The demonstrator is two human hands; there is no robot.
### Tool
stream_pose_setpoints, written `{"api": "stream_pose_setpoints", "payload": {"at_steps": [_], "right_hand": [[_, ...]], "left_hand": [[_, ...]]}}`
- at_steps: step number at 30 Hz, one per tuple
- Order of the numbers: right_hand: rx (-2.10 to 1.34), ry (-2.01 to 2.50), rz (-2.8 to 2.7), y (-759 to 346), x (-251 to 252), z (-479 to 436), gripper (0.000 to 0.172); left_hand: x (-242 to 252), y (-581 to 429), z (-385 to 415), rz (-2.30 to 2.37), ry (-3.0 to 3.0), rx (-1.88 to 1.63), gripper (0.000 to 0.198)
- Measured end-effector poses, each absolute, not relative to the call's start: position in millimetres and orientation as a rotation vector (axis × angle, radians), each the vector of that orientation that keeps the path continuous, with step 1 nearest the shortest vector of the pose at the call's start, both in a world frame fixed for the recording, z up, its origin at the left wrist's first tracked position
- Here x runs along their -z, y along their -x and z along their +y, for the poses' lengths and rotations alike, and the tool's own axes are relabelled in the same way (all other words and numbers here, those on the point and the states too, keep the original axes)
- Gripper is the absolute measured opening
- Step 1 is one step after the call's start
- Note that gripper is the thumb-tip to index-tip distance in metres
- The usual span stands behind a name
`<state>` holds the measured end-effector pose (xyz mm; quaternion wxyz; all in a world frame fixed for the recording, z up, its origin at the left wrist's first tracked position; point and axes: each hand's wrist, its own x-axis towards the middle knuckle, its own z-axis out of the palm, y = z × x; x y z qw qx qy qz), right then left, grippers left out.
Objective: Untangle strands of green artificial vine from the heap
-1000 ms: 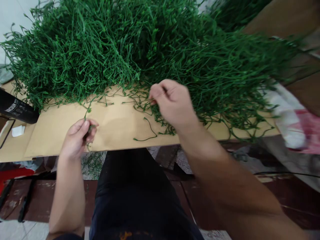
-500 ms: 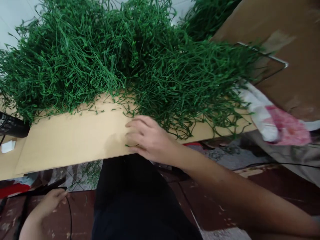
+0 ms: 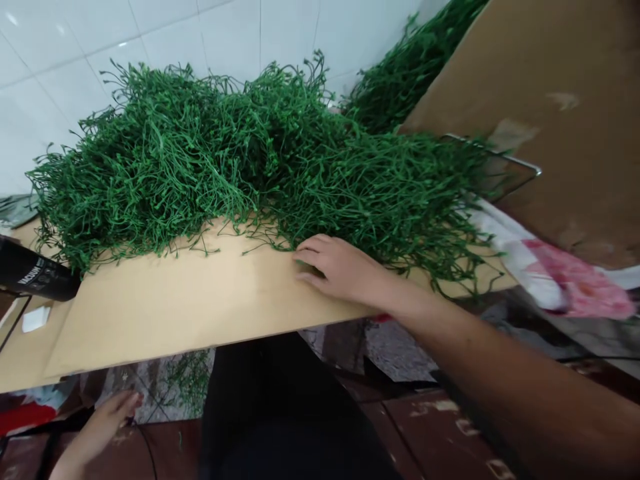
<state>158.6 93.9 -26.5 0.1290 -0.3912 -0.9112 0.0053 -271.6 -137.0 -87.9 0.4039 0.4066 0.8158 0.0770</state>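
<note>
A large heap of thin green plastic stems [image 3: 165, 167] with small budded tips lies along a sheet of cardboard [image 3: 165, 313]. My right hand [image 3: 340, 270] rests low on the cardboard at the heap's front edge. Its fingers are bent and slightly apart, with the fingertips near some loose stems, and I see nothing held in them. Below the cardboard's front edge, at lower left, my left hand [image 3: 115, 413] hangs with its fingers curled together. A thin black cord [image 3: 147, 447] runs down beside it; whether the fingers grip anything is hidden.
A black vacuum-labelled cylinder [image 3: 40, 270] lies at the left, near a small white piece [image 3: 36, 319]. At the right stand a brown cardboard panel [image 3: 565, 133] with a bent metal wire and a pink-and-white cloth [image 3: 580, 280]. Behind rises a white tiled wall [image 3: 225, 33]. Stems litter the floor.
My right hand has shifted right along the cardboard, and the small stem by its fingers no longer shows there. My left hand stays low at the left. The view has tilted up, showing more wall.
</note>
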Motion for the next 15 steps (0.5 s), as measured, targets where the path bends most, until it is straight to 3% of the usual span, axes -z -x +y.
{"api": "stream_pose_setpoints", "payload": {"at_steps": [5,10,15], "right_hand": [[-0.368,1.018,-2.875,-164,-10,89,0.051],[-0.324,0.998,-2.780,-129,-56,86,0.027],[-0.104,1.130,-2.436,-66,-80,128,0.032]], "left_hand": [[24,241,-119,1.786,-1.271,-0.231,0.046],[-35,197,-66,1.581,-1.528,-0.359,0.035],[-45,137,11,1.260,-1.620,-0.613,0.033]]}}
